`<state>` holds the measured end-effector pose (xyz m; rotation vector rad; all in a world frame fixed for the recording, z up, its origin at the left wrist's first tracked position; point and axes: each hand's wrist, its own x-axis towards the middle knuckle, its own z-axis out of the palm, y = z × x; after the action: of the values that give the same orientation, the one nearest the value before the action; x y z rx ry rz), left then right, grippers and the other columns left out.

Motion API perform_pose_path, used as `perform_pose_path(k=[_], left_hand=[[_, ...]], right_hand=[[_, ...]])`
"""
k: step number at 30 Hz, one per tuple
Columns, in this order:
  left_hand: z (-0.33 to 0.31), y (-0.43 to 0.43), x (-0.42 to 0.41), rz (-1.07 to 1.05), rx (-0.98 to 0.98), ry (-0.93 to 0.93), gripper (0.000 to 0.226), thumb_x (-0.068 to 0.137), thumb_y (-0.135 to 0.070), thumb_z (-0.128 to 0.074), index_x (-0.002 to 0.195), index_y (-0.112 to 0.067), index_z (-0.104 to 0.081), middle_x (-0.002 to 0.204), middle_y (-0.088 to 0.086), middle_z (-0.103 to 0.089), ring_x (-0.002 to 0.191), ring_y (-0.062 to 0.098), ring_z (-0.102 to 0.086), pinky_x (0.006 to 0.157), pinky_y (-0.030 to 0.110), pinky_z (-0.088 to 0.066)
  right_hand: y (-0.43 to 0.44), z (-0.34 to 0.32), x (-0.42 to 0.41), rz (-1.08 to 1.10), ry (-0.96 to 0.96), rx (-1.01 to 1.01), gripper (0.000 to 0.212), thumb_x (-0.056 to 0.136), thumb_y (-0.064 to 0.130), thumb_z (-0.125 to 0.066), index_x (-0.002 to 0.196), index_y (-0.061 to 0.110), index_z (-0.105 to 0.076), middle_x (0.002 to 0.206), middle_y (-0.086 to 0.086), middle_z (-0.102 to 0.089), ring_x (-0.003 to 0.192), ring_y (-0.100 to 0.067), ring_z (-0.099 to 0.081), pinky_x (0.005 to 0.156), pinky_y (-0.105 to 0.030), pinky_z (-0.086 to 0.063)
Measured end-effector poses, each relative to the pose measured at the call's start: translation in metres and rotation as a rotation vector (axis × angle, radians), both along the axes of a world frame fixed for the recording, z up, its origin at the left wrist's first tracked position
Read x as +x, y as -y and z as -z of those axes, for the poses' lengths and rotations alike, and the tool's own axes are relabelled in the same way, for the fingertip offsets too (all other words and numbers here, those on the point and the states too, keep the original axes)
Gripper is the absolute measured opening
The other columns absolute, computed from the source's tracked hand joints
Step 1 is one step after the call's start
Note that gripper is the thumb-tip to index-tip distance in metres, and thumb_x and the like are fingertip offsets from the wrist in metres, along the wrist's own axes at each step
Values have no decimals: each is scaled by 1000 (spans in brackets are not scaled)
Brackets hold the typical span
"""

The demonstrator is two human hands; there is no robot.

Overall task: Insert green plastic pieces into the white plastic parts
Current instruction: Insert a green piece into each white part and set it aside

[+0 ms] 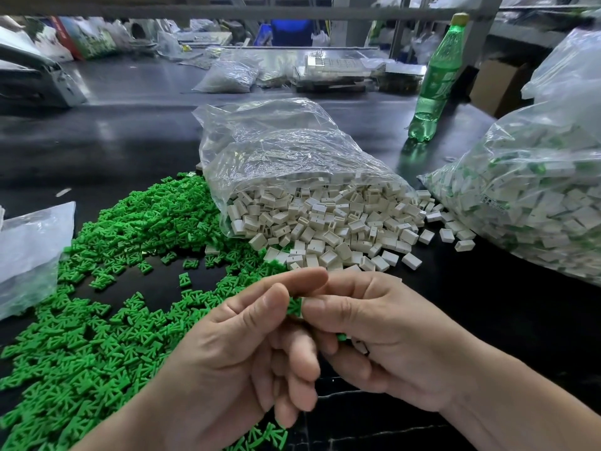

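A green piece (294,305) is being pinched by the thumb and forefinger of the left hand (240,349) and by those of the right hand (387,336), above the dark table (494,320), just before the white parts (328,222) heaped at the mouth of a clear bag (286,148), beside the green pile (113,288).

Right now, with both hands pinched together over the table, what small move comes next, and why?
Probably press the green piece home. The left hand and right hand meet fingertip to fingertip around it, with only a sliver of green showing. Any white part is hidden between them, so how deep the piece sits is unclear.
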<state>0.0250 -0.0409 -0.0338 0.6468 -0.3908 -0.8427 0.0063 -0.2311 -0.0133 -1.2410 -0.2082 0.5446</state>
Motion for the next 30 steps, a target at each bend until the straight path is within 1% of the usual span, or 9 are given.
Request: perform_pose_path(k=[3,5,10,15,18,21,24,28,30], left_hand=[[1,3,2,61,-143,-54,36,108,-14,-31,137,2,-47,97,30,-69,86,37,-72,73,41,-60],[1,6,2,52,-186,-45,36,109,-10,-26,135,4,-47,102,34,-67,93,41,-70,79,45,-59],[3,6,2,-37,-133,46,30,107,-10,-35,126,3,-53,96,32,-69,87,39,-72,74,42,-60],[0,9,-1,-60,-203,74,34,107,-5,-29,134,8,-44,101,35,-67,94,42,-69,81,45,-58],[1,9,0,-90,-143,99,35,106,-8,-36,137,4,-45,96,31,-69,89,39,-71,78,43,-59],[0,6,1,-76,-86,94,36,106,-11,-39,139,1,-46,94,28,-71,85,36,-72,76,41,-59],[0,1,3,-43,-52,78,33,106,-12,-40,134,1,-49,93,29,-71,84,37,-72,75,41,-59],[0,1,3,-22,-49,83,29,106,-13,-39,128,0,-53,94,30,-70,86,37,-72,75,42,-59],[1,2,2,-19,-93,59,31,107,-14,-36,129,0,-52,94,31,-70,86,38,-72,76,43,-60]], right_hand=[[0,0,0,-9,-59,38,50,86,27,-73,103,-15,-53,62,-7,-51,38,-7,-42,35,-20,-19],[0,-1,0,-4,-78,76,51,86,24,-69,117,-13,-55,59,-2,-55,38,-6,-43,36,-22,-18],[-5,-3,-3,27,-40,106,16,87,23,-67,98,21,-79,56,0,-58,38,-4,-46,34,-18,-25],[-7,-7,-3,-23,-65,198,38,89,26,-66,122,7,-69,55,4,-61,41,-2,-52,36,-21,-21],[-7,-7,-5,-10,-38,167,33,92,25,-66,110,-2,-66,56,2,-62,42,-3,-55,34,-17,-26],[-7,-8,-5,19,18,111,18,95,23,-62,103,12,-74,57,2,-63,41,-3,-53,33,-14,-31],[-6,-7,-6,11,18,73,21,95,22,-61,110,19,-76,57,4,-63,41,-2,-52,33,-15,-30],[-7,-6,-5,-19,-36,132,24,96,20,-59,107,1,-68,57,5,-63,42,-1,-56,32,-15,-28],[-10,-6,-5,-22,-20,145,24,98,21,-58,110,3,-68,57,5,-64,42,-1,-56,32,-15,-29]])
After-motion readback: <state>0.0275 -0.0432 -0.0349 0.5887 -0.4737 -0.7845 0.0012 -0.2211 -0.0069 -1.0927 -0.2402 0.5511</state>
